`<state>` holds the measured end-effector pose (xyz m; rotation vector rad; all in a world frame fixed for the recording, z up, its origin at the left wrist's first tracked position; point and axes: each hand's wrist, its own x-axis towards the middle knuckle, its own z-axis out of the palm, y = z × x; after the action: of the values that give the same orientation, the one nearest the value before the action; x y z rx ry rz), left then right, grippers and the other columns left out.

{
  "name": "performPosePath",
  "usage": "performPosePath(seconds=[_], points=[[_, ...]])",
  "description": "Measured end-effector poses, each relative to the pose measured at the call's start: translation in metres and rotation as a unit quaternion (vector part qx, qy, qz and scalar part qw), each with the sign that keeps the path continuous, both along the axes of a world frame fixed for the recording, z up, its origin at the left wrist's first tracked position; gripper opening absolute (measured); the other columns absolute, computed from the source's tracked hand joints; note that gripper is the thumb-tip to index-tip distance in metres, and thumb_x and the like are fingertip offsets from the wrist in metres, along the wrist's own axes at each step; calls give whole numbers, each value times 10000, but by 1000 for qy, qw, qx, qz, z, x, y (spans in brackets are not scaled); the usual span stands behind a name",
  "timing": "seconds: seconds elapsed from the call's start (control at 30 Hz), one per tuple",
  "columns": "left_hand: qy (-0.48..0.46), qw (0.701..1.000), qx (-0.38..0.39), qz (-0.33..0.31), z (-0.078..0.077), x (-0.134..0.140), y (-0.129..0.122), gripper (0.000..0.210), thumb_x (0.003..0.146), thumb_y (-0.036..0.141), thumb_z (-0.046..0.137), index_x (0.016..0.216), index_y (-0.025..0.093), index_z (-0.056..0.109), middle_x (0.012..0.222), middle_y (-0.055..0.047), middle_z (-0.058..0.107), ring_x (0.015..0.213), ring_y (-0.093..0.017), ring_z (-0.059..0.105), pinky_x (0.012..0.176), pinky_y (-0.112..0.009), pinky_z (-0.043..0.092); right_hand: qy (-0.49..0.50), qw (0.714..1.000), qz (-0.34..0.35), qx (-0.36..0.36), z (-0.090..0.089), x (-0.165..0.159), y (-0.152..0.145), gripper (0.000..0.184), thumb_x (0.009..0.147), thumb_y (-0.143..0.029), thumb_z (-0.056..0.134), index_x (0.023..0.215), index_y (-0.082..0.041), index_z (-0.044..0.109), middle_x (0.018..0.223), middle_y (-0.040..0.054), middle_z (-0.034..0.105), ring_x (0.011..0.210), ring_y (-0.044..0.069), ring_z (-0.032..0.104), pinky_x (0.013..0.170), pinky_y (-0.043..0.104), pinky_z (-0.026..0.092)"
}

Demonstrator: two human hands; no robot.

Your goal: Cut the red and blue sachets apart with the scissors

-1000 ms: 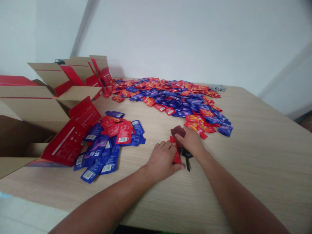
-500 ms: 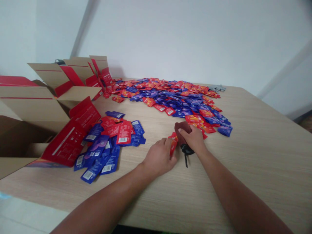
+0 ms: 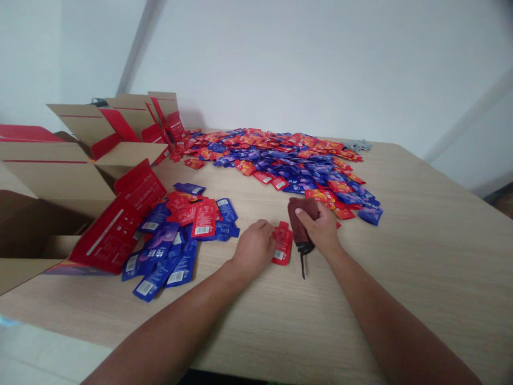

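My left hand point(image 3: 255, 247) is closed, with its fingertips at the left edge of a red sachet point(image 3: 282, 247), whose barcode side faces up. The tips themselves are partly hidden behind the knuckles. My right hand point(image 3: 324, 227) grips a dark brown cloth pouch point(image 3: 298, 219) with a black gathered end and a cord trailing toward me. The thumb presses on top of the pouch, just right of the red sachet. What the pouch contains, if anything, is hidden.
A wide heap of red and blue sachets point(image 3: 280, 158) spreads along the back. To the left lies a smaller sachet pile point(image 3: 172, 246), beside open cardboard boxes point(image 3: 52, 171) with red flaps. A grey cloth point(image 3: 358, 145) rests at the back right of the wooden table point(image 3: 420, 240).
The red sachet has turned from its orange-printed front to its barcode side and now lies flatter. My left hand has shifted slightly left; the pouch stays in my right hand, tilted a little differently.
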<state>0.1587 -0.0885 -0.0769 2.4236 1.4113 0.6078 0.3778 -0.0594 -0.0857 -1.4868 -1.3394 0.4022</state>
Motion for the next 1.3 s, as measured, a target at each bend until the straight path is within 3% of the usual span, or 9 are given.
performPosePath(seconds=[0.13,0.23,0.57,0.9,1.13,1.3], points=[[15,999,27,-25,-2,3,-5,138,959,310,632,1007,202,703,1074,-91,678,1053,-259,636,988,-409,526,-138,979,122,-83,-2,-7,-3,244,872,-462,725,852,-229,654,770,8,680,695,191,571,633,304,400],[34,999,28,-24,-4,5,-6,187,911,366,705,994,199,709,1085,-100,683,1045,-281,623,969,-438,517,-213,957,172,-100,-1,-10,-4,181,888,-400,718,892,-224,676,834,21,701,744,194,593,659,307,380],[23,999,8,-28,-7,3,0,171,897,354,720,970,203,683,1073,-83,687,1006,-260,644,915,-398,519,-271,940,185,-99,4,-12,-7,185,899,-381,723,979,-218,685,929,46,731,818,210,623,700,307,379],[28,999,2,-23,-6,4,-1,179,941,386,685,935,210,650,1036,-70,670,959,-239,663,877,-367,528,-317,931,84,-159,1,-4,-1,232,954,-448,684,952,-217,663,920,56,722,829,216,636,672,307,345],[17,1000,-6,-13,-11,4,2,124,934,333,692,963,214,675,1066,-65,682,987,-232,676,874,-350,533,-336,918,178,-110,3,-10,-9,189,966,-395,658,1009,-213,685,970,58,728,878,206,639,732,302,375],[19,1000,-4,-13,-12,4,2,129,932,338,695,964,214,677,1062,-65,680,990,-234,676,873,-351,530,-330,920,178,-115,3,-12,-9,193,965,-399,664,1012,-214,700,967,53,731,875,203,637,740,300,381]])
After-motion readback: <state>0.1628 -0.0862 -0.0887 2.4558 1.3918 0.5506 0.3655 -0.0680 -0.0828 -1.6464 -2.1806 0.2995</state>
